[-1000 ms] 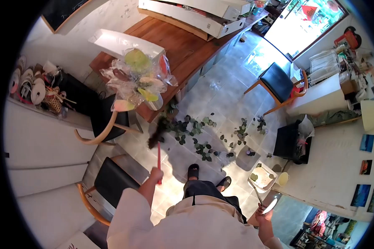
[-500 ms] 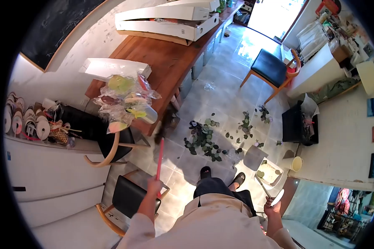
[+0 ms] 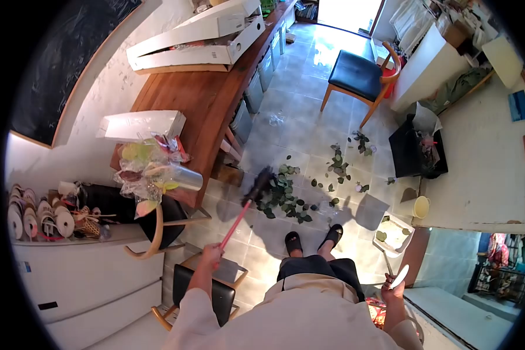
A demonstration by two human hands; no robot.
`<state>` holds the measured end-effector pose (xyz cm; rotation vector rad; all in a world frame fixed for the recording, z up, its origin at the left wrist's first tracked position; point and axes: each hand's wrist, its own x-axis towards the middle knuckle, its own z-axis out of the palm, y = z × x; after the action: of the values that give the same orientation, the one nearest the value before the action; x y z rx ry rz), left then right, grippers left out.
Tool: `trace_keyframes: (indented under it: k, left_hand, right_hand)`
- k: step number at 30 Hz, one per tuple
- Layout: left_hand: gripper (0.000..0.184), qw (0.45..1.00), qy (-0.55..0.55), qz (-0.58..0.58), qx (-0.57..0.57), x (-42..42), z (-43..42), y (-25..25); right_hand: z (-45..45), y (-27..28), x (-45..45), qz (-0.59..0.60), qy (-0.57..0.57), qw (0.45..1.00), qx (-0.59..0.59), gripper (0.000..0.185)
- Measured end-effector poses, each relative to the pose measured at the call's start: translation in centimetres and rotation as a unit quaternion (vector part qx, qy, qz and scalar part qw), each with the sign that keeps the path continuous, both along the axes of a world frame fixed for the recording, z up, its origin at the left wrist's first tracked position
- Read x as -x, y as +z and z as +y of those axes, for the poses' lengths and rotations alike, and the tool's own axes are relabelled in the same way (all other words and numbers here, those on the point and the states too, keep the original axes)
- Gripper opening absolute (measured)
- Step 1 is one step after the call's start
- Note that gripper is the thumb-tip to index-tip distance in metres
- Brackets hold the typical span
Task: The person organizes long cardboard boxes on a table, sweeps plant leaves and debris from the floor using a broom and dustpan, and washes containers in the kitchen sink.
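My left hand (image 3: 212, 257) is closed round the pink-red handle of a broom (image 3: 235, 224). Its dark bristle head (image 3: 258, 185) is on the tiled floor, at the left edge of a heap of green leaves (image 3: 287, 195). On the other side, my right hand (image 3: 393, 289) is closed on the long handle of a white dustpan (image 3: 400, 247), which has a few leaves in it. A flat white oval piece (image 3: 399, 276) sticks up at that hand; whether it belongs to the dustpan handle I cannot tell.
Leafy sprigs (image 3: 338, 163) lie right of the heap. A wooden table (image 3: 184, 96) with boxes stands at the left, with black-seated chairs (image 3: 207, 294) below it. Another chair (image 3: 356, 76) stands further off. A black bin (image 3: 417, 149) and yellow bucket (image 3: 420, 207) are at the right.
The broom head has swung right and forward from beside the table leg to the leaf heap. The view has shifted. Both hands keep their hold.
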<state>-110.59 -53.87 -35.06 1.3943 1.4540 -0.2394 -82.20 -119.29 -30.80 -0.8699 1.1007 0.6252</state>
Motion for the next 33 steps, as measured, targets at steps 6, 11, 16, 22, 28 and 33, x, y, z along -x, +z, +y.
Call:
trace_keyframes:
  k: [6, 11, 16, 22, 28, 33]
  left_hand:
    - [0.020, 0.924, 0.255, -0.142, 0.248, -1.9, -4.1, 2.9]
    - [0.008, 0.832, 0.410, -0.228, 0.297, -5.0, -4.9, 2.0]
    - [0.020, 0.823, 0.384, -0.309, 0.283, -8.6, -1.6, -1.5]
    - [0.024, 0.802, 0.410, -0.309, 0.305, -15.2, 8.5, -7.4]
    - [0.015, 0.996, 0.055, 0.051, 0.043, -20.2, 12.5, -13.7]
    - [0.015, 0.994, 0.076, 0.023, 0.072, -21.7, 10.6, -13.3]
  right_hand:
    - [-1.4, -4.1, -3.3, 0.058, -0.059, 0.997, -0.010, 0.017]
    - [-2.8, -7.7, -7.5, 0.041, -0.073, 0.996, -0.019, 0.018]
    - [-3.6, -8.2, -11.7, 0.047, -0.017, 0.997, -0.060, 0.020]
    - [0.3, -2.3, -14.3, 0.015, 0.015, 1.000, -0.004, 0.024]
    - [5.0, 0.0, -13.4, -0.011, 0.019, 1.000, 0.007, 0.030]
    - [9.4, 0.0, -12.6, 0.006, -0.012, 1.000, -0.005, 0.029]
